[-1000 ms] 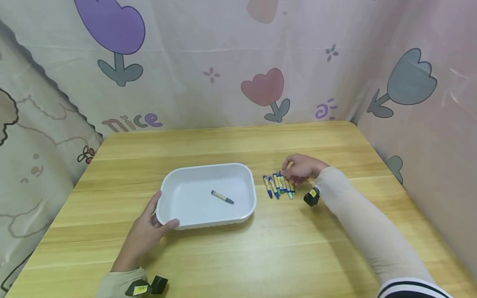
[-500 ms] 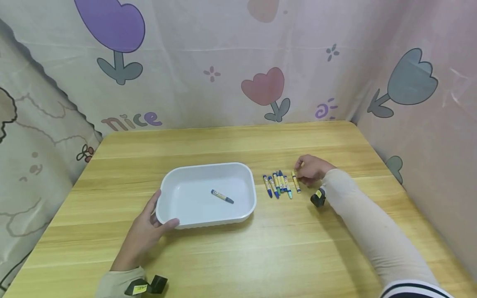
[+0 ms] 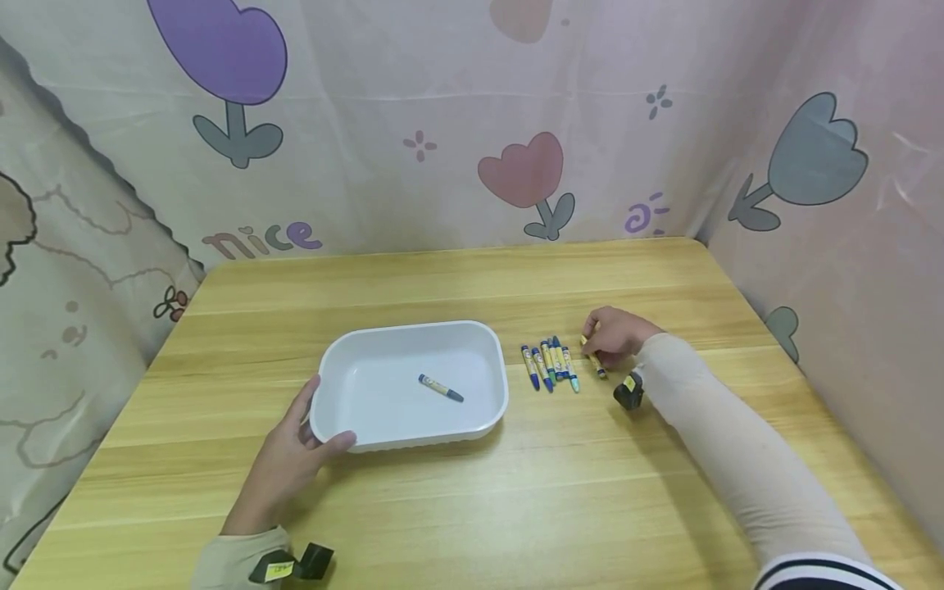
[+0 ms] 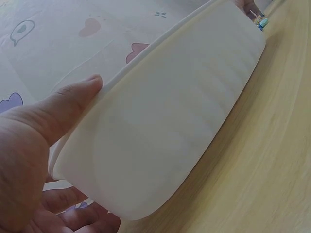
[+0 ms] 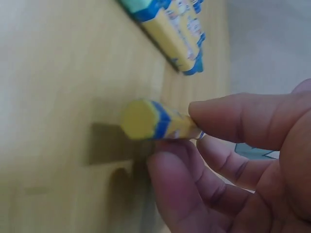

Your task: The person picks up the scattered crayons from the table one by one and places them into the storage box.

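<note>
My left hand (image 3: 283, 467) grips the near left corner of a white plastic tray (image 3: 376, 442), its thumb along the rim. In the left wrist view the thumb (image 4: 80, 97) lies at the tray's edge, with the other fingers lower down around the corner. One grey-tipped crayon (image 3: 441, 388) lies inside the tray. To the right, my right hand (image 3: 615, 336) pinches a yellow crayon (image 3: 596, 365). The right wrist view has this crayon's flat yellow end (image 5: 140, 119) pointing at the camera, close over the wooden table.
Several blue-, green- and teal-tipped crayons (image 3: 550, 365) lie side by side between the tray and my right hand. The wooden table (image 3: 516, 508) reaches back to a curtain (image 3: 413, 188) printed with flowers, which also hangs at both sides.
My right hand has moved right, away from the crayon row, taking the yellow crayon, which has turned and shifted right. The left hand and tray stay in place.
</note>
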Tool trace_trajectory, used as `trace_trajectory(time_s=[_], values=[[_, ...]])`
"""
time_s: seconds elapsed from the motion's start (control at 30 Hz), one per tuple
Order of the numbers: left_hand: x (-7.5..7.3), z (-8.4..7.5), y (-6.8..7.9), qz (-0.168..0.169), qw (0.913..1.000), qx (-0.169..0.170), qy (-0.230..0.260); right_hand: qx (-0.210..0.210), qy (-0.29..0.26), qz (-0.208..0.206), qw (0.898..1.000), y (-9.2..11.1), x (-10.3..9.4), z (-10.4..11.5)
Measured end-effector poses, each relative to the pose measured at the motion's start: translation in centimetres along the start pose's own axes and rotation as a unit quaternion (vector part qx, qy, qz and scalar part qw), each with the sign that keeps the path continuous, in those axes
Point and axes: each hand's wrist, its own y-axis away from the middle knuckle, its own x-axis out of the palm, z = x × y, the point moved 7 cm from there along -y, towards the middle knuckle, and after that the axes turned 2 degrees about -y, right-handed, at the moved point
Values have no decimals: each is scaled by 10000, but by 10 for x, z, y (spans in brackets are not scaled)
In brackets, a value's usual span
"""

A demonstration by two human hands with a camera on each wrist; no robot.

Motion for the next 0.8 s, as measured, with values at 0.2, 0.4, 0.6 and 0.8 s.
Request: trace_trajectory(time_s=[0.2, 0.4, 0.6, 0.8], values=[[-1, 0, 0, -24, 10000, -48, 18, -121, -307, 168, 9993, 0, 3, 20], [-3, 1, 0, -75, 10000, -54, -11, -250, -424, 256, 9985, -1, 8, 42], [-1, -2, 1, -19, 9999, 54, 136, -431, -399, 209, 9981, -3, 14, 60], [0, 1, 1, -9, 9999, -45, 137, -677, -467, 351, 9960, -7, 26, 77]])
